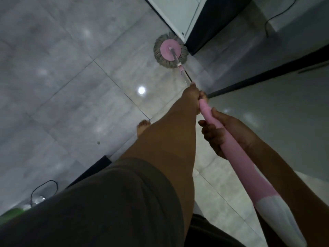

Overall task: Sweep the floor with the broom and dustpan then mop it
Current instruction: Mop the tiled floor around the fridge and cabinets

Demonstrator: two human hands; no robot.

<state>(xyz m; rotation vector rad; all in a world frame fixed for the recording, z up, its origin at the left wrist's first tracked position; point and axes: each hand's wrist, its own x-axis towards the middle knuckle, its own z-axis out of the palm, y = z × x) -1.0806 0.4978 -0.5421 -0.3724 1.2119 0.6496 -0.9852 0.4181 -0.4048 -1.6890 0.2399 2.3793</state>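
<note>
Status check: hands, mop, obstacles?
Left grip, right grip both round mop handle. Mop head down on floor. Cabinet corner right beside it.

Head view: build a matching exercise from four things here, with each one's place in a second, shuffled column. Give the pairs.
1 mop head
2 left hand
3 right hand
4 foot

A grips the handle nearest the body
B bare on the floor
C by the cabinet corner
D grips the handle farther down

Pairs: 1-C, 2-D, 3-A, 4-B.
</note>
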